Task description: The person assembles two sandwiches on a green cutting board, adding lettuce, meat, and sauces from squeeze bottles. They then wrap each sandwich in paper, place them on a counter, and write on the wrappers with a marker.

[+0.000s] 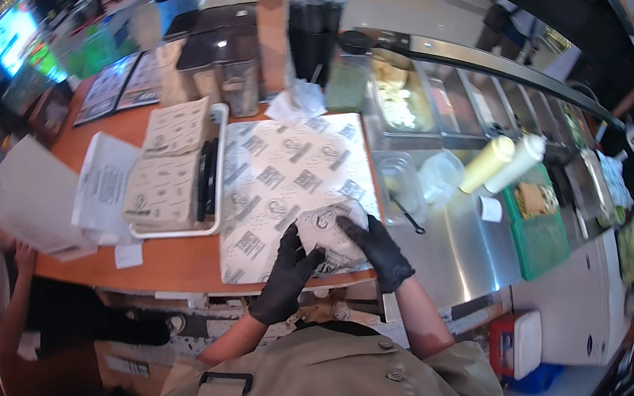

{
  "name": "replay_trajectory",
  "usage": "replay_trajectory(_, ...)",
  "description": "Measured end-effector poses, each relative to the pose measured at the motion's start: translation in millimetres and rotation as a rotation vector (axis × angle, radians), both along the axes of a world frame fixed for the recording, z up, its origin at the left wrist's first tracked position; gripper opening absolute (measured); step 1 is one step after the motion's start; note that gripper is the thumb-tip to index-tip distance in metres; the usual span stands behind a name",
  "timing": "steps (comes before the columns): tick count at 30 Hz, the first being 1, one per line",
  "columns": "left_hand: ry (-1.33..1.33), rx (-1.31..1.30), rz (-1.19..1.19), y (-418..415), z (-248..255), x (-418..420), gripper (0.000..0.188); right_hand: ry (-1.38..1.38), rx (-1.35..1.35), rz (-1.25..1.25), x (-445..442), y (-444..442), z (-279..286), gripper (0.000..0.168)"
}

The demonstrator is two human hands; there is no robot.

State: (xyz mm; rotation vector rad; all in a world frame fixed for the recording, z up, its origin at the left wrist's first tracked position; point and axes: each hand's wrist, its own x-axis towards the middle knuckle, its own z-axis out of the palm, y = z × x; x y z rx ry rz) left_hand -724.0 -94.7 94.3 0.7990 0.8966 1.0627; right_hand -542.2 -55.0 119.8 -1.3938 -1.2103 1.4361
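Observation:
Both hands wear black gloves and hold a round bundle wrapped in printed paper [327,229]. My left hand [285,281] grips its near left side, fingers spread along the paper. From the right, my right hand [380,251] presses on the top and far side of the bundle. Whatever is inside the wrapping is hidden. Beneath the bundle lies a stack of printed wrapping paper sheets [289,174] on the orange counter [154,268].
Left of the sheets, a white tray [218,206] holds printed paper bags [161,191]. To the right stand a yellow squeeze bottle [488,164], a white squeeze bottle [516,163] and a green cutting board [541,248] bearing food. A co-worker's hand [24,261] is at far left.

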Motion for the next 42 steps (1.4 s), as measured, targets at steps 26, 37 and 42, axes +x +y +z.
replay_trajectory(26,0.148,0.289,-0.372,12,24,404,0.039,-0.011,0.047,-0.096,355,-77,-142,0.036)
replay_trajectory(37,0.02,-0.376,-0.486,149,-95,621,0.022,-0.521,0.078,-0.712,641,-48,-94,0.047)
replay_trajectory(42,-0.088,-0.368,-0.514,164,-163,645,0.029,-0.562,0.032,-0.64,662,29,-161,0.054)
